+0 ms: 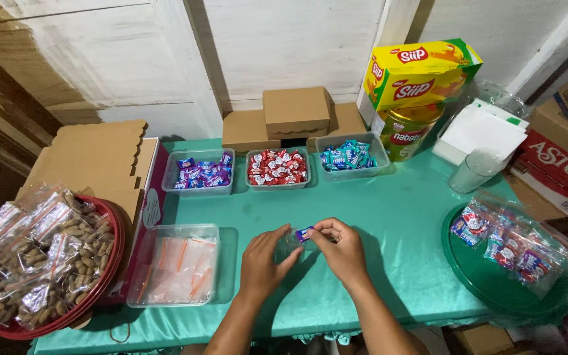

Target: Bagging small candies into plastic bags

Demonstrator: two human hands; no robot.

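We see three candy tubs [277, 169] at the back, brown boxes [296, 110] behind them, a red basket [114, 253] of bagged peanuts on the left, a green tray [468, 266] of filled bags on the right, and a yellow carton [422, 71].

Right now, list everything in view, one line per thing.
wrapped candy: one, purple, pinched between both hands
small clear bag: one, in the left hand
candy tubs: three, clear, in a row at the back; purple, red and teal candies
tub of zip bags: one, clear with red strips, left of the hands
peanut bags: many, clear, in the red tray at far left
green tray: one, far right, holding packed candy bags
cardboard boxes: several, brown, against the wall
yellow carton: one, back right, on a tin
tablecloth: one, teal
left hand: holding the bag
right hand: pinching the candy
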